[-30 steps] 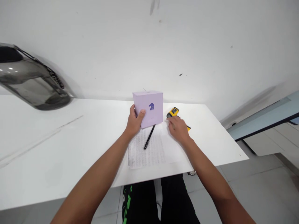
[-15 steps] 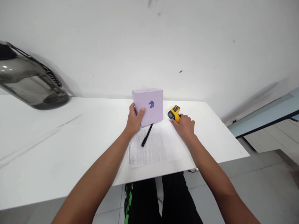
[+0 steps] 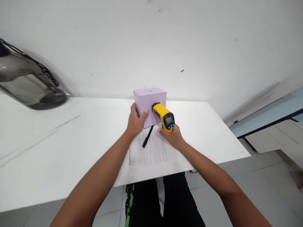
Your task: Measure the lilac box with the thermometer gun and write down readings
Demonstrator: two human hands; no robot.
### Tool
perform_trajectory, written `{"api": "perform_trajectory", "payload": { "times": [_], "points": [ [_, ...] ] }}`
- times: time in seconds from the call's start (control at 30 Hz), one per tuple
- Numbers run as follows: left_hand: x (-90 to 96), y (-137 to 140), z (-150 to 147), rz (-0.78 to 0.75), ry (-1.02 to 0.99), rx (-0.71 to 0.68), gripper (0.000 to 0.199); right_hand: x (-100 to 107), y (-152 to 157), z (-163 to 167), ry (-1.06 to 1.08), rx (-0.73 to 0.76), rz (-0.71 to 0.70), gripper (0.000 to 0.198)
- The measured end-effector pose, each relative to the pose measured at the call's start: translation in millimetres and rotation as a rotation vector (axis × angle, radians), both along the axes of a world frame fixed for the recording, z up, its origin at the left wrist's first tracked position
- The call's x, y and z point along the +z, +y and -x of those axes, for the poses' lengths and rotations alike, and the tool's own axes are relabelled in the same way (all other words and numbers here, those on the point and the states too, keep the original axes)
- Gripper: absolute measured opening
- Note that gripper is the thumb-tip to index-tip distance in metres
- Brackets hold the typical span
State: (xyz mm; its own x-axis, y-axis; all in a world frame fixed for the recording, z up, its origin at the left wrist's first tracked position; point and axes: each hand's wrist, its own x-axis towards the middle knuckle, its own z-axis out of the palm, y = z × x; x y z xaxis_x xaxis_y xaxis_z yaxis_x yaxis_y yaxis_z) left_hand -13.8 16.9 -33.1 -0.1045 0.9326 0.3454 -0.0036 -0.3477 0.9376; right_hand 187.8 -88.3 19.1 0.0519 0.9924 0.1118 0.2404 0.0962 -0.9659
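My left hand grips the left side of a light purple box, thumb on its front face and fingers round the side. The handle of a yellow and black infrared thermometer is in my closed right hand. Its nose points at the front of the box and hides the horse-head mark; whether it touches the box I cannot tell. The small screen and blue buttons face me. Below the box, a black pen lies on a sheet of paper covered in writing.
At the left, a grey see-through bottle with a strap stands by the wall. The white table ends at a front edge above my legs and a right edge. Beyond that edge is a pale blue panel with a black border.
My right hand has lifted the thermometer off the table and swung it left, its nose now at the box front. The box has tipped slightly, showing more of its top.
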Motion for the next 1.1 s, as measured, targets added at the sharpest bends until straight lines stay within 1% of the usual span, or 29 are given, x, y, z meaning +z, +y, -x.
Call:
{"api": "perform_trajectory", "payload": {
  "times": [0.1, 0.23, 0.5, 0.63, 0.77, 0.9, 1.0, 1.1],
  "points": [
    [-4.5, 3, 1, -0.015, 0.023, 0.016, 0.102, 0, -1, 4, -0.015, -0.006, -0.041, 0.041],
    [-6.8, 5, 1, -0.025, 0.057, 0.047, 0.099, 0, -1, 7, 0.037, -0.052, -0.059, 0.040],
    [0.8, -3, 1, -0.034, 0.155, 0.052, 0.102, -1, -2, 6, 0.011, -0.040, -0.091, 0.037],
    [2.7, -5, 1, -0.034, 0.151, 0.053, 0.102, -1, -2, 5, 0.000, -0.041, -0.078, 0.035],
    [5.7, -7, -1, -0.014, 0.151, 0.060, 0.102, -3, -2, 5, 0.003, -0.049, -0.093, 0.036],
    [9.4, -7, -2, 0.024, 0.131, 0.069, 0.101, -7, -3, 8, -0.003, -0.117, -0.143, 0.037],
    [9.6, -4, -1, 0.047, 0.091, 0.072, 0.102, -5, -2, 9, 0.017, -0.216, -0.168, 0.038],
    [6.6, 0, -1, 0.054, 0.067, 0.082, 0.103, -2, 1, 5, 0.049, -0.309, -0.164, 0.044]
  ]
}}
